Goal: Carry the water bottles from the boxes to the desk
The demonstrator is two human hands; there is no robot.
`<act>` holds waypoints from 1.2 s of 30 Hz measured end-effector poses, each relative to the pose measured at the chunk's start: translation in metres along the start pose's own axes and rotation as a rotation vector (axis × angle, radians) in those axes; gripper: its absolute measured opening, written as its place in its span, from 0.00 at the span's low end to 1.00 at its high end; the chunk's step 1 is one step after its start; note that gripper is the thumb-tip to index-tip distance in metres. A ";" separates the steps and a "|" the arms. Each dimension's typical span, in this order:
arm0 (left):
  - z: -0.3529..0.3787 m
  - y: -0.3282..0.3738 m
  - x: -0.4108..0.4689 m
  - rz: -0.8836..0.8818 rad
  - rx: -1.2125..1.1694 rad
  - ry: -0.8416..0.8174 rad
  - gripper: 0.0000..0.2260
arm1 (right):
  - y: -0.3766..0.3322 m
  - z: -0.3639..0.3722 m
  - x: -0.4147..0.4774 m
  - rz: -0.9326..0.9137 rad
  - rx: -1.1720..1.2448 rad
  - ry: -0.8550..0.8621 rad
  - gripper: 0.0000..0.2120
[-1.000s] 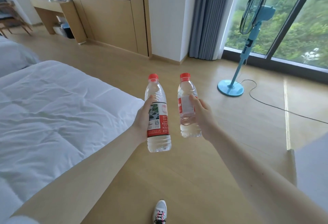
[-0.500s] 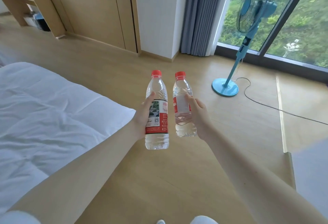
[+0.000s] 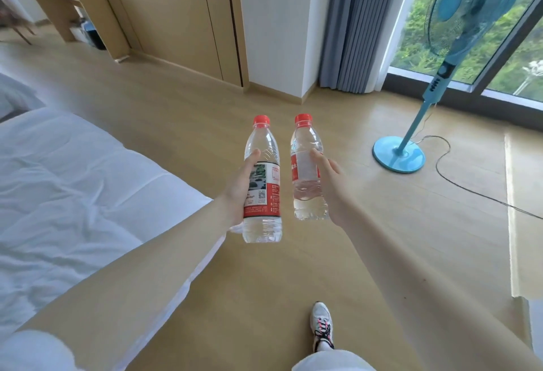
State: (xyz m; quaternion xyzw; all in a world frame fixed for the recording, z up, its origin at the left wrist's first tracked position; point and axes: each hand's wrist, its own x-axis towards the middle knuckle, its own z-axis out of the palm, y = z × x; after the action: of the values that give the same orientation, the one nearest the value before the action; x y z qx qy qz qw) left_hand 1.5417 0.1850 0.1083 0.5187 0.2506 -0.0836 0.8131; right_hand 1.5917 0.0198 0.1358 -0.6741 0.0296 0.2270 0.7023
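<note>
The light wooden counter (image 3: 94,12) stands against the wall, past the far end of the white bed (image 3: 73,194). From the hands it lies well ahead and to the left. This is the relation that matters for the coming move: I judge that the way to the counter goes forward along the open side of the bed, and the left hand (image 3: 239,187) is on the side nearer to the counter.

Both hands are stretched out in front of the body, above the wooden floor just off the near corner of the bed. The left hand grips a clear plastic water bottle with a red cap and a red and white label (image 3: 269,191). Its thumb lies on the bottle's shoulder and the other fingers are hidden behind it. The right hand (image 3: 333,185) grips a second clear plastic water bottle with a red cap (image 3: 305,171) around the middle, on the side away from the bed.

The long axis of both bottles is almost upright, caps up. They are near each other but do not touch. The boxes are not in view. A white sports shoe (image 3: 321,325) is on the floor below the hands, which suggests that the person is walking.
</note>
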 end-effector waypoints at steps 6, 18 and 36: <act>0.056 0.048 0.068 0.011 0.065 0.051 0.24 | -0.050 -0.048 0.088 -0.042 0.018 -0.061 0.19; 0.119 0.086 0.179 -0.010 0.008 0.168 0.23 | -0.098 -0.103 0.205 -0.036 0.034 -0.100 0.08; 0.060 0.206 0.358 0.026 -0.132 0.167 0.23 | -0.162 -0.027 0.414 -0.006 -0.146 -0.144 0.20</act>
State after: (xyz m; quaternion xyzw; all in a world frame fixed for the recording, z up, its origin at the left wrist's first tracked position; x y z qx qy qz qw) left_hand 1.9504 0.2688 0.1161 0.4725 0.3158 -0.0130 0.8227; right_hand 2.0276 0.1112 0.1407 -0.7054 -0.0397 0.2744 0.6523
